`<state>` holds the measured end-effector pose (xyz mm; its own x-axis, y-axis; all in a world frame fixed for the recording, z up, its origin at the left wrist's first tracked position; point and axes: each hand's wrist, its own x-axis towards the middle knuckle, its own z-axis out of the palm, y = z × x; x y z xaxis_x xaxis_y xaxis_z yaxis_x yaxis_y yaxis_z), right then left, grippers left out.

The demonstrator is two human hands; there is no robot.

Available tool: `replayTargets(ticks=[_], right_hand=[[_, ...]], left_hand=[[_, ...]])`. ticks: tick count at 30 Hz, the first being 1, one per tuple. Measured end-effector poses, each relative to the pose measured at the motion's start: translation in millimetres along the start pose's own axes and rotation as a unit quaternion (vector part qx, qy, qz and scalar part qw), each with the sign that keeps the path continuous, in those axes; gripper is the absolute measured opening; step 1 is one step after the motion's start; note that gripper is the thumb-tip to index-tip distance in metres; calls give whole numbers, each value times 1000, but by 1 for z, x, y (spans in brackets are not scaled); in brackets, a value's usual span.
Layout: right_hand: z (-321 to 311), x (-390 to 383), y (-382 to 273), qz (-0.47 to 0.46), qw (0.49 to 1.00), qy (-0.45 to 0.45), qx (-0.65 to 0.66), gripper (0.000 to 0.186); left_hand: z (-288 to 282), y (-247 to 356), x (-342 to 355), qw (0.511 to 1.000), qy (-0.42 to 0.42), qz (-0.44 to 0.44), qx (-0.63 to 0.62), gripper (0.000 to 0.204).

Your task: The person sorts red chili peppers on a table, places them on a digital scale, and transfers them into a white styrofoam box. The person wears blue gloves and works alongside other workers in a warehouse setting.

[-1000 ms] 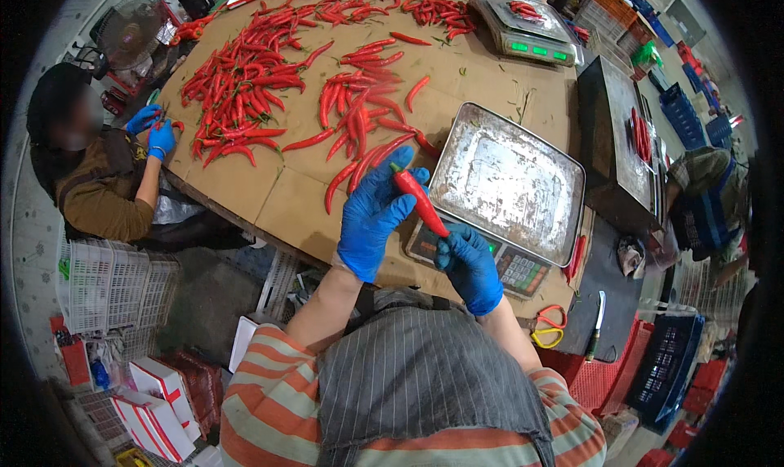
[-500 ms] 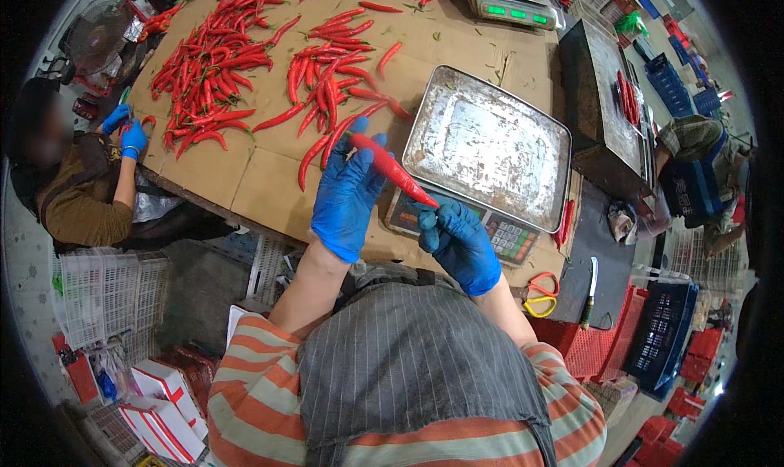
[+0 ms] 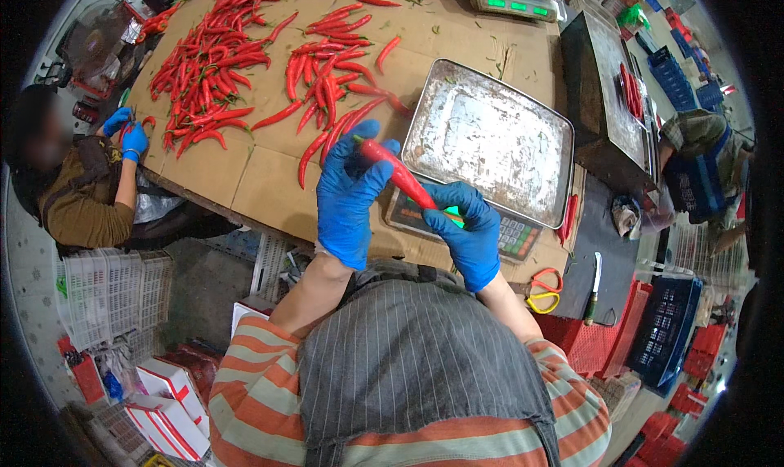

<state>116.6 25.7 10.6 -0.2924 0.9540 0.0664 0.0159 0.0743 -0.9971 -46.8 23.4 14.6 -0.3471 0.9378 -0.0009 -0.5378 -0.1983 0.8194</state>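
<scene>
A large red chilli pepper point(image 3: 397, 171) is held up over the near edge of the table, slanting down to the right. My left hand point(image 3: 349, 196), in a blue glove, grips it by its stem end between thumb and fingers. The fingers of my right hand point(image 3: 467, 226), gloved too, close on its lower tip. Just behind my hands a worn metal tray point(image 3: 490, 144) rests on a weighing scale point(image 3: 514, 236), whose keypad shows partly past my right hand. Beyond my left hand lies a loose group of red chillies point(image 3: 327, 87).
A bigger chilli heap point(image 3: 208, 83) spreads at the back left. Another scale point(image 3: 516, 8) stands at the far edge, a dark metal box point(image 3: 604, 99) at right. Scissors point(image 3: 545, 291) and a knife point(image 3: 594, 287) lie near right. A co-worker point(image 3: 90, 181) sits at left, handling chillies.
My right hand has turned and shifted slightly on the chilli's tip, its fingers now straighter. My left hand has moved a little right, still holding the stem end.
</scene>
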Motion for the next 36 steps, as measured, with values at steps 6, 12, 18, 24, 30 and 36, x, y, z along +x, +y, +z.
replayTargets(ticks=[6, 12, 18, 24, 30, 36], right_hand=[[-2, 0, -12, -23, 999, 19, -37, 26], [-6, 1, -3, -41, 997, 17, -68, 29], [-3, 1, 5, -124, 976, 48, -170, 34], [-37, 13, 6, -103, 953, 73, -276, 34], [-121, 43, 33, -67, 890, 93, -441, 25], [-133, 42, 42, -11, 901, 33, -433, 26]], left_hand=[[5, 2, 1, 999, -15, -38, -32, 45], [6, -1, 0, 1000, -24, -17, 6, 47], [12, -6, -11, 997, -58, 25, 54, 51], [-15, -20, 2, 973, -81, 74, 202, 53], [-138, -36, 55, 752, 62, 137, 642, 45], [-180, -51, 65, 664, 60, 77, 742, 44]])
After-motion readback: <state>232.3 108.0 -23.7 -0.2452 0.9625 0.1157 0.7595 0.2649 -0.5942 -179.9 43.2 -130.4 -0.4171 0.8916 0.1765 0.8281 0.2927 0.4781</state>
